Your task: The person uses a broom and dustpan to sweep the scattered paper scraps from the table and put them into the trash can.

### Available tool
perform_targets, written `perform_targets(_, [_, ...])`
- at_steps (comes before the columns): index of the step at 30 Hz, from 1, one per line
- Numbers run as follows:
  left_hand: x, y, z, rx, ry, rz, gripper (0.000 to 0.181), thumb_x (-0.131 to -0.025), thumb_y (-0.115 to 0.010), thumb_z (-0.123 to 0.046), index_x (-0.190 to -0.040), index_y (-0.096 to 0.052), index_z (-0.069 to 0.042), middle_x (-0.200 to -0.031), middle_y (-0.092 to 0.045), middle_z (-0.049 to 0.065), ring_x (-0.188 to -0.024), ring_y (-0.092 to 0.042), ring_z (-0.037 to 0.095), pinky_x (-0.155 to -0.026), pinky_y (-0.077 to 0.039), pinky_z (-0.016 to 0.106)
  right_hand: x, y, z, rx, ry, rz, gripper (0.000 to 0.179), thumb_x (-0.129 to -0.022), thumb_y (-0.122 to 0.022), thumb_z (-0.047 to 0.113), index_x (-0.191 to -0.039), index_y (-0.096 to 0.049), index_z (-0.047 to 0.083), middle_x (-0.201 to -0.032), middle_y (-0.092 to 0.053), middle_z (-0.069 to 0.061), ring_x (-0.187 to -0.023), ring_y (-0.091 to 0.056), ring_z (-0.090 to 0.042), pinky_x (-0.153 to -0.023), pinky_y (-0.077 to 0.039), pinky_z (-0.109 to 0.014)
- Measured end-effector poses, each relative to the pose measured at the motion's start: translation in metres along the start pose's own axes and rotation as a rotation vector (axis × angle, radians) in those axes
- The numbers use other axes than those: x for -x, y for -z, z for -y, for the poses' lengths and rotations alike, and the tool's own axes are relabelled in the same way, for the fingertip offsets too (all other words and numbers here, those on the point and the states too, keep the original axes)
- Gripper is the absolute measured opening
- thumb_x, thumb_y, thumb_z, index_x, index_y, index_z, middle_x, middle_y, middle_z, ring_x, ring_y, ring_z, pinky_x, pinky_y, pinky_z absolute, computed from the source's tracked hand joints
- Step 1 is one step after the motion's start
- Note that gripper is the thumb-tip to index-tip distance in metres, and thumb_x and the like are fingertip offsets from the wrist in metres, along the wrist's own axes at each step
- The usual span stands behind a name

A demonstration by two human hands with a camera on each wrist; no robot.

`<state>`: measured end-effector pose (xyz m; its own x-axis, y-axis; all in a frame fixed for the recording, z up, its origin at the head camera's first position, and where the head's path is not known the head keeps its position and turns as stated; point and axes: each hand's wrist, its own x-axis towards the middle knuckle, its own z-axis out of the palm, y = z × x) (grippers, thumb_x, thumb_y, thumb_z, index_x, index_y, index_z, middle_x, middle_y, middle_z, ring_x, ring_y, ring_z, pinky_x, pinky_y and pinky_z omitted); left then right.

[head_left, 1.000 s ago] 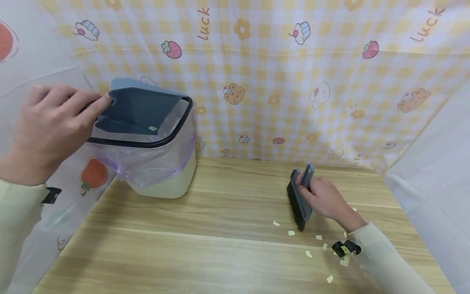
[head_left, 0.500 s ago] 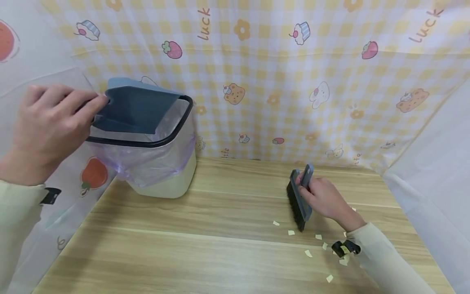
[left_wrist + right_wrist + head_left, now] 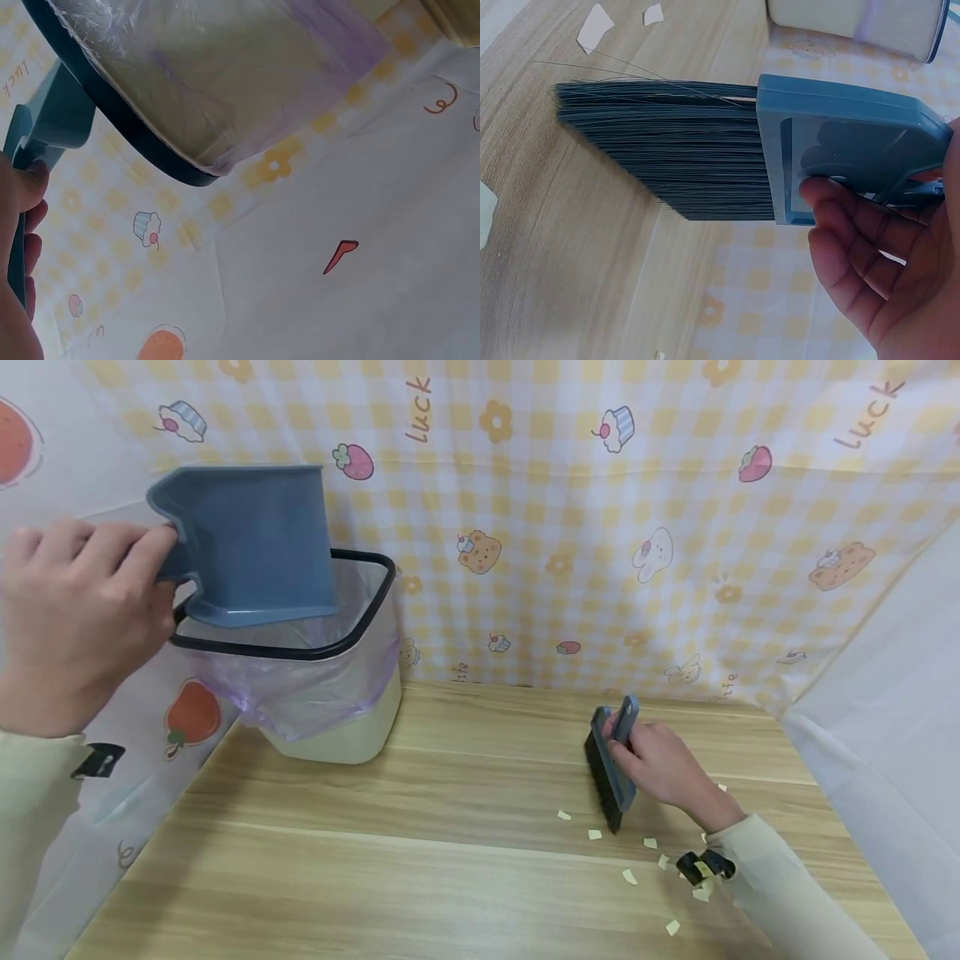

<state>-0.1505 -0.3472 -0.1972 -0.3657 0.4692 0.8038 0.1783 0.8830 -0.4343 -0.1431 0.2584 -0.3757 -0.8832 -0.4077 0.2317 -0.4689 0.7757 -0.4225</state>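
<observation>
My left hand (image 3: 86, 610) grips the handle of a blue dustpan (image 3: 258, 543), holding it over the left part of a lined trash bin (image 3: 341, 743). The pan is tipped so its bare inner face shows in the head view. In the left wrist view the fingers curl round the pan's handle (image 3: 16, 247), beside the bin's dark rim (image 3: 142, 139). On the right, my right hand (image 3: 663, 764) holds a blue hand brush (image 3: 624, 781), bristles down at the table. The right wrist view shows its dark bristles (image 3: 675, 150) and fingers lying against the brush's body.
Several small pale paper scraps (image 3: 629, 877) lie on the wooden table (image 3: 420, 827) around and below the right hand. A clear purple-tinted bag (image 3: 300, 693) hangs over the bin's sides. A checked cloth (image 3: 525, 527) covers the wall behind, with white sheeting at both sides.
The dustpan has risen and turned, so its inner face now points toward the head camera. A pale scrap on its lip a second ago is gone. The right hand stays put.
</observation>
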Motion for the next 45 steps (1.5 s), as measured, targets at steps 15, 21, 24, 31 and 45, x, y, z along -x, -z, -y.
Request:
perform_targets(15, [-0.005,0.005,-0.025,0.229,-0.074,0.064,0.045,-0.11,-0.052,-0.03,-0.127,-0.064,0.01,-0.099,-0.067,0.035,-0.068,-0.06,0.052,-0.056,-0.051,0.061,0.001,0.0,0.0,-0.004,0.003,0.006,0.01,-0.11,-0.055,0.012,-0.108,-0.066,0.012,-0.062,-0.048,0.011,-0.057,-0.05,-0.011,-0.062,-0.044,-0.035])
perform_targets(21, [-0.012,0.004,-0.047,0.323,-0.121,0.006,0.058,-0.113,-0.045,-0.043,-0.127,-0.069,0.009,-0.095,-0.068,0.032,-0.066,-0.062,0.049,-0.055,-0.051,0.06,0.001,0.0,0.0,-0.007,0.007,0.0,0.01,-0.11,-0.055,0.013,-0.107,-0.064,0.013,-0.062,-0.048,0.011,-0.058,-0.05,-0.01,-0.062,-0.044,-0.035])
perform_targets(24, [-0.016,0.004,-0.058,0.366,-0.163,-0.017,0.06,-0.116,-0.044,-0.044,-0.125,-0.068,0.01,-0.093,-0.067,0.03,-0.063,-0.061,0.046,-0.052,-0.049,0.058,0.001,-0.001,-0.001,-0.005,0.013,-0.003,0.009,-0.11,-0.055,0.013,-0.106,-0.064,0.014,-0.062,-0.047,0.011,-0.058,-0.05,-0.01,-0.062,-0.045,-0.035])
perform_targets(31, [-0.021,0.008,-0.081,0.44,-0.221,0.003,0.059,-0.119,-0.043,-0.043,-0.126,-0.068,0.009,-0.096,-0.067,0.025,-0.066,-0.063,0.042,-0.055,-0.055,0.055,-0.001,-0.002,-0.001,0.0,0.026,-0.009,0.008,-0.109,-0.057,0.012,-0.106,-0.064,0.014,-0.062,-0.047,0.012,-0.058,-0.05,-0.01,-0.061,-0.044,-0.035])
perform_targets(45, [-0.021,0.008,-0.132,0.59,-0.302,0.023,0.057,-0.121,-0.043,-0.038,-0.127,-0.068,0.013,-0.097,-0.067,0.025,-0.069,-0.062,0.037,-0.061,-0.059,0.052,-0.003,-0.002,-0.001,0.0,0.025,-0.008,0.008,-0.109,-0.057,0.012,-0.105,-0.063,0.013,-0.063,-0.048,0.011,-0.059,-0.051,-0.011,-0.062,-0.045,-0.036])
